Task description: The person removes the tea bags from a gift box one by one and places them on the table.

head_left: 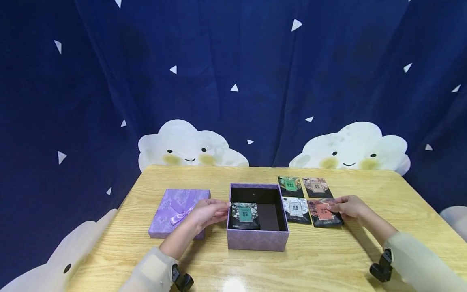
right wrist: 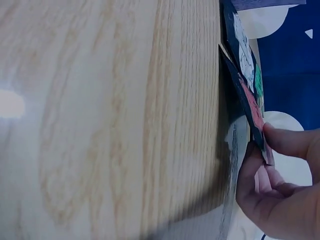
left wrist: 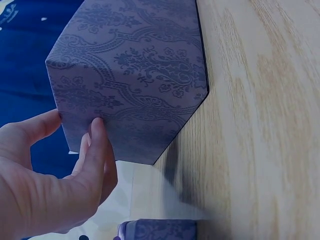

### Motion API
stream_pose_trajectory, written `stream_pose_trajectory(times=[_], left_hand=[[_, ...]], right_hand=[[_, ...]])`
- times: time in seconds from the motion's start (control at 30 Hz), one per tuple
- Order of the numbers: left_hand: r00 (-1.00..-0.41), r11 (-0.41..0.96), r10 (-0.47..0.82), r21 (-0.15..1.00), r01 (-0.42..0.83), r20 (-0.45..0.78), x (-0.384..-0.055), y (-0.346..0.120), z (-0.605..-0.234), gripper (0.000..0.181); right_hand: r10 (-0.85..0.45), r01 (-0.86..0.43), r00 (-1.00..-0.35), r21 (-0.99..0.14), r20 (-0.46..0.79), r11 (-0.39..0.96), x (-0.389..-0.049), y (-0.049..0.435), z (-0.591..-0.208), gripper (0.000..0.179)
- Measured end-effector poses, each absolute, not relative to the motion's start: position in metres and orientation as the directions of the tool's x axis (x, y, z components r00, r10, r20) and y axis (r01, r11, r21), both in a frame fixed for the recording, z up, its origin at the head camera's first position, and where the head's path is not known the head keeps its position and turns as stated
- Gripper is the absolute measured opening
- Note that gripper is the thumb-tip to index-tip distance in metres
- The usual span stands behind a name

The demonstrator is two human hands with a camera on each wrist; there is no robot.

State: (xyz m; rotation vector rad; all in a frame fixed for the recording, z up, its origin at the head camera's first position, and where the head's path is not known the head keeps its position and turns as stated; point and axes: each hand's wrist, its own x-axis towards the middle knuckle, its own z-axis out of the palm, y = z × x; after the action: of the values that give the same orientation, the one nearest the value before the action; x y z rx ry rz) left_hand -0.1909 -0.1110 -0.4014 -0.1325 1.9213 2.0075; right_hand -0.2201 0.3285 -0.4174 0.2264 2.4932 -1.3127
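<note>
An uncovered purple patterned box (head_left: 257, 240) stands mid-table with a dark interior. Inside, at its left, lies a black packet with a teal label (head_left: 245, 215). My left hand (head_left: 210, 212) is at the box's left wall; in the left wrist view, the thumb tip is at the rim and a fingertip rests on the outer face. My right hand (head_left: 349, 207) pinches the right edge of a black packet with a red label (head_left: 322, 219), thumb on top and fingers beneath. In the right wrist view, this packet (right wrist: 252, 112) tilts, its held edge raised off the table.
Left of the box sits its purple lid (head_left: 166, 211) with a ribbon bow. Right of the box lie packets with a green label (head_left: 290, 185), a beige label (head_left: 317, 187) and a white label (head_left: 296, 209). A blue cloud-print curtain (head_left: 226, 109) hangs behind the wooden table (head_left: 215, 271).
</note>
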Motion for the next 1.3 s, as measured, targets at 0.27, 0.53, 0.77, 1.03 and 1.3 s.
stream_pose_trajectory(times=[0.27,0.53,0.77,1.03,1.3], left_hand=[[-0.930,-0.009,0.223,0.953,-0.302,-0.293,-0.1918,-0.1129,-0.3998,0.038],[-0.930,-0.014,0.217,0.952,-0.307,-0.297,-0.1925,-0.1125,-0.3998,0.036],[-0.931,-0.004,0.186,0.947,-0.322,-0.316,-0.1912,-0.1102,-0.4010,0.035],[-0.932,-0.006,0.182,0.948,-0.319,-0.313,-0.1901,-0.1109,-0.4023,0.036],[-0.931,-0.011,0.183,0.947,-0.322,-0.315,-0.1924,-0.1110,-0.4026,0.035]], right_hand=[[0.106,0.309,-0.942,-0.702,-0.317,0.642,-0.2257,0.3282,-0.4132,0.050],[0.168,0.292,-0.954,-0.635,-0.249,0.715,-0.2261,0.3264,-0.4141,0.039],[0.212,0.263,-0.965,-0.540,-0.157,0.799,-0.2238,0.3256,-0.4158,0.039],[0.219,0.281,-0.959,-0.561,-0.177,0.778,-0.2239,0.3249,-0.4180,0.033],[0.202,0.273,-0.961,-0.548,-0.187,0.790,-0.2228,0.3250,-0.4114,0.038]])
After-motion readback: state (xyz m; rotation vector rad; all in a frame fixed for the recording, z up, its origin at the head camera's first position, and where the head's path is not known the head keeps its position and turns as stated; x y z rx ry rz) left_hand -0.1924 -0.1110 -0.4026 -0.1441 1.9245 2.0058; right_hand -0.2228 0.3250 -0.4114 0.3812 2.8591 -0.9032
